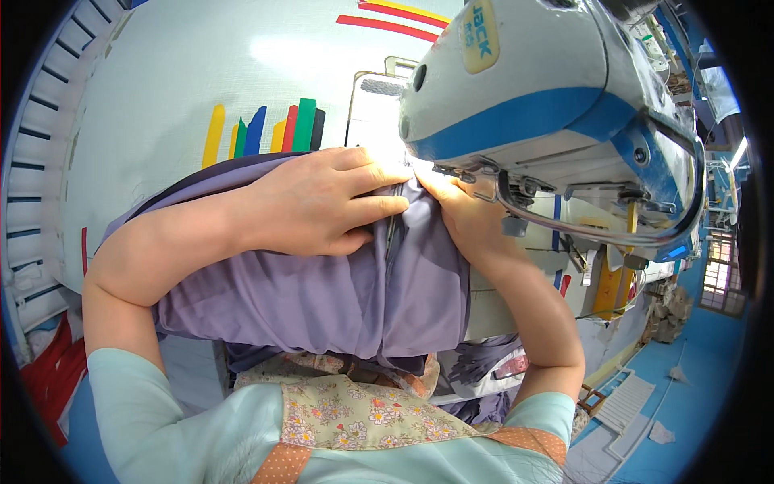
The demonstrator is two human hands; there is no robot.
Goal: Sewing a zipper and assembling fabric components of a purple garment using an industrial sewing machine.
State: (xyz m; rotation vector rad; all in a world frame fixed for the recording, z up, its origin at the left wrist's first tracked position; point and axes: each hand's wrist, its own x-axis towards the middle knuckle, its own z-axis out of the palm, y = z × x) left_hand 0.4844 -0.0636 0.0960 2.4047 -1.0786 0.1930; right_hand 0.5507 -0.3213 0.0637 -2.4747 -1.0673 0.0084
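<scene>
A purple garment point(322, 298) lies bunched under the sewing machine head point(516, 81) and hangs over the table's near edge. My left hand point(330, 198) rests palm down on it, fingers stretched toward the brightly lit needle area, thumb lower down. A dark narrow line point(393, 230), perhaps a zip, runs down the cloth beside these fingertips. To the right, my right hand point(468, 214) presses at the cloth's right side, its visible fingers extended and pointing at the same spot. The machine head covers part of this hand. Glare and my fingers hide the needle.
Several coloured strips point(255, 131) stick to the pale worktable point(161, 105) beyond the garment. Red and yellow strips point(393, 22) lie farther back. A curved metal bar point(597, 239) juts from the machine above my right forearm. Dark purple cloth point(484, 359) lies below the table edge.
</scene>
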